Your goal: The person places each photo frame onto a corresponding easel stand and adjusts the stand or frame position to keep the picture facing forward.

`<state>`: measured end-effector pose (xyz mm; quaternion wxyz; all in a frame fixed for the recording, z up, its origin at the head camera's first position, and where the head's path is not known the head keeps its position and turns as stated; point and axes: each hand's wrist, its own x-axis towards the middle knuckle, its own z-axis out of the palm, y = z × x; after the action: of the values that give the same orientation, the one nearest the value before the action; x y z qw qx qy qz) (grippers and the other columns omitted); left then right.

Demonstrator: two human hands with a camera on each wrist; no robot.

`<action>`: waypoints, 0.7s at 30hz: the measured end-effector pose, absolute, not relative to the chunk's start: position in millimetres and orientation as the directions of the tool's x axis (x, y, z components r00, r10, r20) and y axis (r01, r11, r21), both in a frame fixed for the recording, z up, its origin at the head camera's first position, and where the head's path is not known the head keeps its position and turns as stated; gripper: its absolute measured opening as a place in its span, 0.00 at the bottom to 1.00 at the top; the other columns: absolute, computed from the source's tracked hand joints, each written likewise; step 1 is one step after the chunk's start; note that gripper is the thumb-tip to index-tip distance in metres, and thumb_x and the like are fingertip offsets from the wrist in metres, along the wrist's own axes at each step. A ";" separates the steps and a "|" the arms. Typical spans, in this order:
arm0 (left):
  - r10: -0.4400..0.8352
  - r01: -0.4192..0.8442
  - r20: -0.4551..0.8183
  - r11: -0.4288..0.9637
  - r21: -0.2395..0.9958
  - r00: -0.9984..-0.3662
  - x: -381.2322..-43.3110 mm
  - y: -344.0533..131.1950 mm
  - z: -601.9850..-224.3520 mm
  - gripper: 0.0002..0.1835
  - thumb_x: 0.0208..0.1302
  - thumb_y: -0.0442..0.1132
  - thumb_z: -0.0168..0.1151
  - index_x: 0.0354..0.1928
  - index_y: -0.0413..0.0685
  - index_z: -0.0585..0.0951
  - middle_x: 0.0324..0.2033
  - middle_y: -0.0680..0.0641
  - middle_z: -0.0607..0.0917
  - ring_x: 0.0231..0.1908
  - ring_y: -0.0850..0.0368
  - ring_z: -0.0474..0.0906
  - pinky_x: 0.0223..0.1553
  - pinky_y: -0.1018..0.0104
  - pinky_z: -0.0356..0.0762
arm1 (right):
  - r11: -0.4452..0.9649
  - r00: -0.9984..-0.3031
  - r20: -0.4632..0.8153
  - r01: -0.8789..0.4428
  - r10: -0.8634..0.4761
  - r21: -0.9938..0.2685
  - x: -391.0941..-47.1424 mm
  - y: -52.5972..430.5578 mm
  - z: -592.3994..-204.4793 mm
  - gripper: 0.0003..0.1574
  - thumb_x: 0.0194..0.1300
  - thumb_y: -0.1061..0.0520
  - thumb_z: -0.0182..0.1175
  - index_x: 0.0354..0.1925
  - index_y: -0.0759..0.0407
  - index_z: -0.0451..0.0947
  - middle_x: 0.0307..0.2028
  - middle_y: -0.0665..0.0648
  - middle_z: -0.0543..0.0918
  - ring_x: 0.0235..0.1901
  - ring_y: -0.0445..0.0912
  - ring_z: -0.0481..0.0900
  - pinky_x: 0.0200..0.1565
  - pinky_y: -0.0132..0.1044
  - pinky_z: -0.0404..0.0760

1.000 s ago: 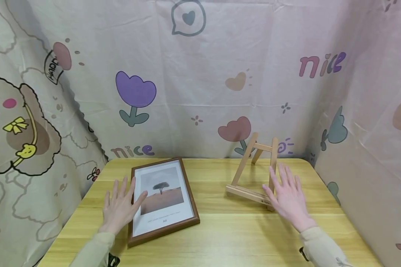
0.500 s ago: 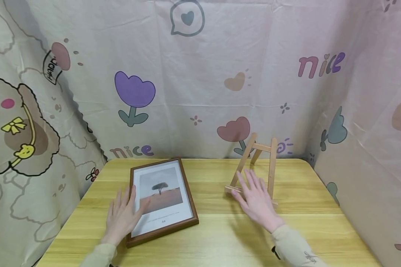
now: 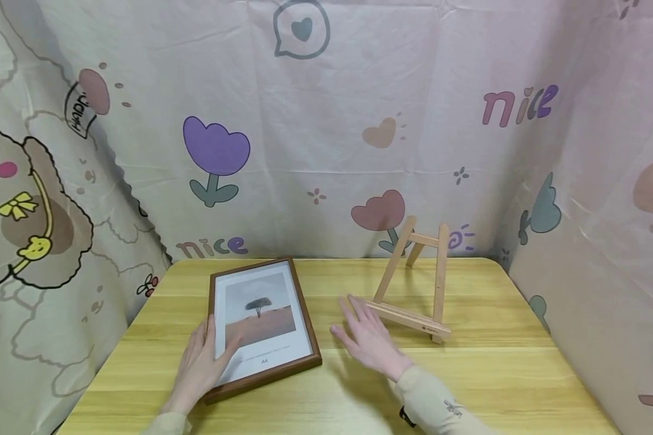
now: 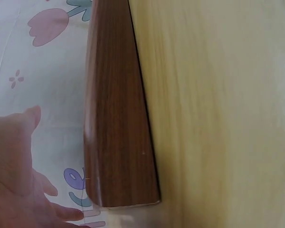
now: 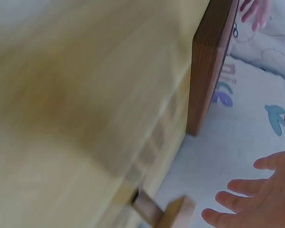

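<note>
A brown wooden picture frame [image 3: 272, 320] with a print of a lone tree lies face up, slightly angled, on the left of the table. My left hand [image 3: 196, 365] is at its left edge, thumb stretched over the print and the other fingers along the outer side. In the left wrist view the frame's thick side [image 4: 116, 104] runs beside the hand [image 4: 14, 175]. Between the frame and a small wooden easel [image 3: 408, 318] is my right hand [image 3: 372, 341], fingers spread and holding nothing. Its fingertips overlap the left end of the easel's ledge in the head view.
The wooden table [image 3: 490, 380] has a patterned cloth [image 3: 305, 121] hanging behind it and along both sides. The easel stands upright at the right, near the back edge. In the right wrist view, a blurred wooden piece [image 5: 178, 211] shows at the bottom.
My right hand has moved left, from in front of the easel toward the picture frame. My left hand has come down closer around the frame's left edge. Frame and easel stay put.
</note>
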<state>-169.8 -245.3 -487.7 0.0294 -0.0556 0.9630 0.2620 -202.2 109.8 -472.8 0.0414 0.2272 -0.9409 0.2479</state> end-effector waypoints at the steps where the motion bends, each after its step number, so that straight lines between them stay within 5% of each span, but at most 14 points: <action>1: -0.097 -0.136 -0.103 0.850 0.508 -0.990 -169.5 -245.6 -488.1 0.55 0.73 0.70 0.41 0.78 0.34 0.34 0.75 0.21 0.39 0.73 0.19 0.37 0.73 0.26 0.40 | 0.762 -0.890 0.180 -0.452 -0.418 -0.464 -202.5 106.3 -474.7 0.45 0.78 0.34 0.42 0.80 0.58 0.49 0.78 0.69 0.54 0.76 0.68 0.53 0.74 0.67 0.54; 11: -0.121 -0.223 -0.212 0.795 0.564 -0.970 -168.7 -247.3 -492.7 0.58 0.71 0.73 0.41 0.78 0.35 0.31 0.74 0.18 0.41 0.71 0.15 0.39 0.69 0.21 0.46 | 0.648 -0.870 -0.018 -0.354 -0.493 -0.674 -212.4 86.7 -489.3 0.51 0.75 0.28 0.42 0.81 0.53 0.44 0.77 0.69 0.55 0.76 0.66 0.54 0.74 0.66 0.55; 21: -0.141 -0.267 -0.250 0.755 0.598 -0.958 -164.9 -250.2 -496.5 0.63 0.68 0.75 0.44 0.76 0.27 0.32 0.72 0.15 0.42 0.70 0.14 0.39 0.68 0.20 0.44 | 0.589 -0.838 -0.052 -0.336 -0.543 -0.735 -220.9 77.9 -495.5 0.58 0.71 0.32 0.55 0.80 0.61 0.43 0.77 0.66 0.58 0.76 0.62 0.59 0.74 0.62 0.59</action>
<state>-164.9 -250.2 -496.5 0.0952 -0.1095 0.9320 0.3322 -220.9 77.9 -495.5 -0.1367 0.2495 -0.8809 0.3782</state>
